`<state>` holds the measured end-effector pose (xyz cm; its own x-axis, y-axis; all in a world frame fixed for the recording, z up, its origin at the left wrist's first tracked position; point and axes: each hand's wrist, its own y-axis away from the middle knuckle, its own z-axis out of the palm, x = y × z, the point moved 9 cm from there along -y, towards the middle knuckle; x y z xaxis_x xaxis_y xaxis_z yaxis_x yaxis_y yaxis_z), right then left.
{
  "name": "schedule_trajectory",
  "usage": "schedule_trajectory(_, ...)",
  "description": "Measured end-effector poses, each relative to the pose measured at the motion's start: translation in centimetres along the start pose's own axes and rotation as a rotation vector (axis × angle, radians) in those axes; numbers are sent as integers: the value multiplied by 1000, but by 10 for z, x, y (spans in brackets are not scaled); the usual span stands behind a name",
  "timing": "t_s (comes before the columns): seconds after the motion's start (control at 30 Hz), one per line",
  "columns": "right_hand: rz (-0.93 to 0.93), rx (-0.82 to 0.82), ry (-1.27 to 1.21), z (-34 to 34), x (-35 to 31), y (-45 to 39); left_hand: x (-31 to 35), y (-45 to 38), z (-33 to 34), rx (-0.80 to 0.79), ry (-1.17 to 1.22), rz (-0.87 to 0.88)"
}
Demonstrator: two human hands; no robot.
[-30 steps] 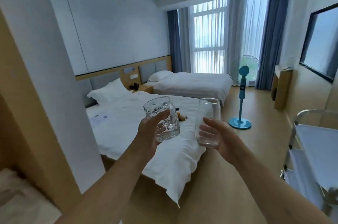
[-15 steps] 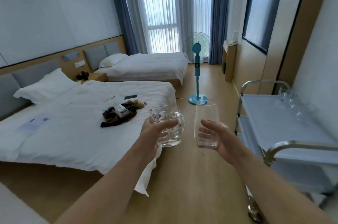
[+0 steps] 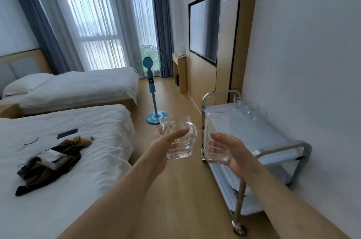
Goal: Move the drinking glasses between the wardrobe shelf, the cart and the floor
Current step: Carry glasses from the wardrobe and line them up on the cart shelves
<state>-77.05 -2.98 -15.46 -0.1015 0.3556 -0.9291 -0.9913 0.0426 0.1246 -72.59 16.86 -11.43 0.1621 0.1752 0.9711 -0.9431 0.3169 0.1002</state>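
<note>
Clear dimpled mug (image 3: 178, 139), smooth tumbler (image 3: 215, 137)

1. Floor (image 3: 175, 190) under me was light wood planks, running straight back to the window (image 3: 91, 24).
2. That window was big and bright, with sheer white drapes and dark blue curtains (image 3: 162, 24) on either side.
3. Two beds on my left, both made up in white: the near bed (image 3: 68, 160) had a pile of dark clothes (image 3: 48, 168) and a phone (image 3: 67, 133) on it, the far bed (image 3: 82, 86) had a pillow by the wooden headboard (image 3: 23, 59).
4. A teal standing fan (image 3: 150, 74) stood between the far bed and a small wooden desk (image 3: 180, 72).
5. Right side was a plain white wall (image 3: 312, 53), then wood panelling with a flat TV (image 3: 204, 29) mounted on it.
</note>
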Motion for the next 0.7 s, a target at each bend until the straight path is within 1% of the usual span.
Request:
schedule_trajectory(0.1, -33, 88, 2, -12, -6, -15, 10, -29, 8, -92, -27, 21)
schedule_trajectory(0.2, -47, 149, 16, -20, -7, -27, 12, -56, 10, -116, -26, 6)
schedule_trajectory(0.33, -20, 247, -1, -31, 3, -40, 2, -87, 11, -174, -33, -24)
schedule_trajectory(0.5, 11, 308, 7, -44, 18, -55, -24, -120, 11, -198, -15, -88)
schedule_trajectory(0.7, 22, 307, -3, -69, 23, -90, -55, -164, 19, -197, -10, -196)
